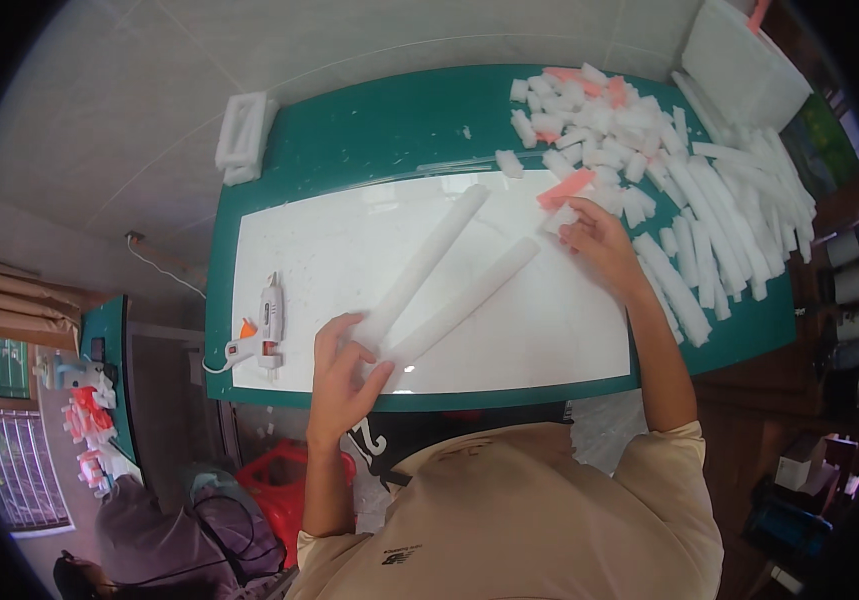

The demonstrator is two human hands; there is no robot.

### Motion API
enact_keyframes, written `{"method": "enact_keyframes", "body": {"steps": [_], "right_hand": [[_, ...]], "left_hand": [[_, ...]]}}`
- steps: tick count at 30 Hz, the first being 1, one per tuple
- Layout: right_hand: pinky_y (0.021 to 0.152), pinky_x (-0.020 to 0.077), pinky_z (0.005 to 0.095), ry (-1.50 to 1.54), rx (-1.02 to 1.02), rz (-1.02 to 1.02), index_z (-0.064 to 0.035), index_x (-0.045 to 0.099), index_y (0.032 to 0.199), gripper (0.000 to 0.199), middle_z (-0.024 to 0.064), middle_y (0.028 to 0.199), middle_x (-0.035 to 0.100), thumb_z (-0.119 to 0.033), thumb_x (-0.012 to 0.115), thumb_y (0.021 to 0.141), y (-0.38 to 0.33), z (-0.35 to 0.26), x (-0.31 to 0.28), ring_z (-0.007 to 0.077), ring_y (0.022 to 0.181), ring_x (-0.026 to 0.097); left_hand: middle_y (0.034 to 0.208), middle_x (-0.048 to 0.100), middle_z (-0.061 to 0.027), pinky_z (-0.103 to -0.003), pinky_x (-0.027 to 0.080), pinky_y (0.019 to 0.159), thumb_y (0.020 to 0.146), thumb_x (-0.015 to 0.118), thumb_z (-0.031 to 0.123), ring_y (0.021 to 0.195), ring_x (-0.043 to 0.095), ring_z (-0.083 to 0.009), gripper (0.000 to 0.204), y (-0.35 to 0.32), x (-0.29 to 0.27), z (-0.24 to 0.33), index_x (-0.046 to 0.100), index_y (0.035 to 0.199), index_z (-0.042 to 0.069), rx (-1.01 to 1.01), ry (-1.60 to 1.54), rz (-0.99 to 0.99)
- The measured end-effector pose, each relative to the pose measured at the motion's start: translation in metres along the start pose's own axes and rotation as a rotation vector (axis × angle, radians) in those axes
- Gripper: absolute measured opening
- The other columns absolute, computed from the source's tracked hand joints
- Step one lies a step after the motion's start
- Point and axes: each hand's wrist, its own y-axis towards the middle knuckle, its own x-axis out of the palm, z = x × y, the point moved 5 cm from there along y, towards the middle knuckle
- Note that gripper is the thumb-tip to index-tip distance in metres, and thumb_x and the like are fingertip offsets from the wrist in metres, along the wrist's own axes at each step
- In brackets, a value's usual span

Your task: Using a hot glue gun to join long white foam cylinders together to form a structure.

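Note:
Two long white foam strips, a left one (431, 255) and a right one (469, 300), lie on a white board (549, 345) and meet in a V at their near ends. My left hand (341, 385) is closed about those near ends, thumb to the right and fingers to the left. Between thumb and fingers, my right hand (597, 242) pinches a short white foam piece (560, 220) just past the far end of the right strip. A pink foam piece (566, 188) lies close to its fingertips.
A white glue gun (270, 315) with a cord rests at the board's left. Short foam pieces (599, 130) are heaped at the back right of the green table (349, 125); long foam strips (719, 220) lie to the right. A joined foam frame (241, 140) stands at the back left corner.

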Motion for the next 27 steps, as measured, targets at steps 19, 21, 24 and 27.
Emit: {"method": "enact_keyframes", "body": {"steps": [19,21,24,27], "right_hand": [[0.068,0.045,0.0223,-0.175,-0.032,0.025,-0.0024,0.061,0.119,0.037,0.0035,0.089,0.061,-0.011,0.07,0.084,0.003,0.009,-0.001,0.0084,0.075,0.052],[0.069,0.0452,0.0222,-0.169,-0.075,0.028,-0.0027,0.061,0.118,0.037,0.0037,0.091,0.061,-0.012,0.071,0.083,0.003,0.005,0.001,0.0086,0.075,0.053],[0.069,0.0455,0.0222,-0.142,-0.156,0.013,-0.003,0.061,0.117,0.038,0.004,0.094,0.061,-0.013,0.072,0.083,0.002,-0.008,-0.002,0.0092,0.076,0.054],[0.07,0.0458,0.0226,-0.13,-0.172,0.013,-0.0025,0.06,0.117,0.04,0.004,0.095,0.061,-0.014,0.073,0.082,0.0,-0.011,-0.009,0.0099,0.076,0.055]], "left_hand": [[0.118,0.061,-0.0173,-0.04,0.041,0.097,0.082,0.064,0.004,0.111,0.054,-0.0345,0.035,0.005,-0.006,-0.018,0.06,0.116,-0.001,-0.146,0.056,0.165],[0.117,0.061,-0.0179,-0.04,0.041,0.097,0.081,0.064,0.003,0.11,0.054,-0.0337,0.035,0.003,-0.007,-0.015,0.059,0.116,-0.002,-0.176,0.001,0.198],[0.115,0.061,-0.0181,-0.039,0.042,0.094,0.081,0.064,0.003,0.107,0.056,-0.0318,0.03,0.004,-0.01,-0.007,0.059,0.111,-0.001,-0.102,0.104,0.231],[0.106,0.06,-0.0158,-0.035,0.043,0.09,0.082,0.064,-0.001,0.097,0.057,-0.0255,0.017,-0.013,-0.022,-0.019,0.056,0.097,-0.001,-0.133,0.041,0.461]]}}
